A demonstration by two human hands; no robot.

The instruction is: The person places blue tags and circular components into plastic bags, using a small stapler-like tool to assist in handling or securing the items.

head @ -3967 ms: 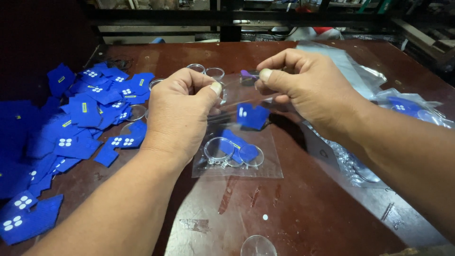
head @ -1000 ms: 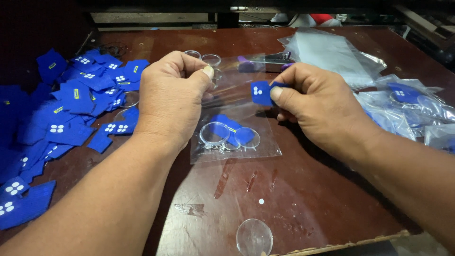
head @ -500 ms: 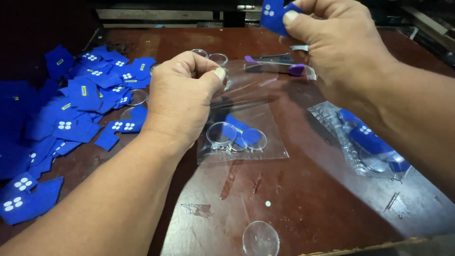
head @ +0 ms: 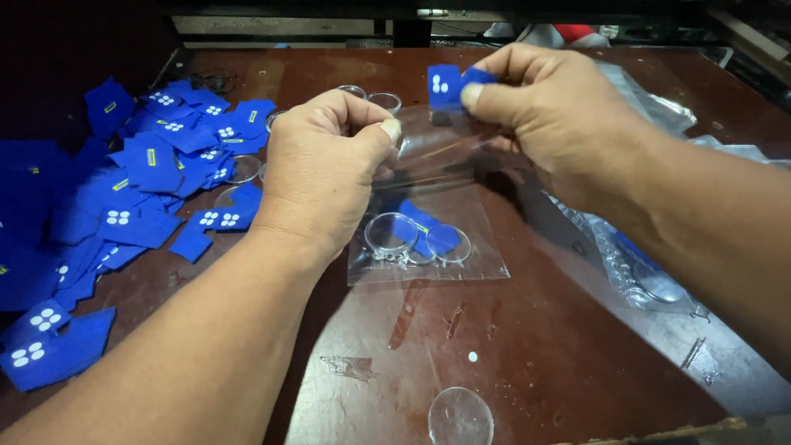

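Right hand (head: 552,115): thumb and forefinger pinch a blue tag (head: 445,85) at the bag's mouth, white dots facing up, long axis running away from the person. Left hand (head: 325,169): fingers closed on the near lip of the clear bag (head: 428,206), which lies lengthwise toward the person on the brown table (head: 560,346). Inside: clear discs (head: 391,232) and blue tags. Tag pile (head: 140,181) at left; loose disc (head: 460,416) near edge.
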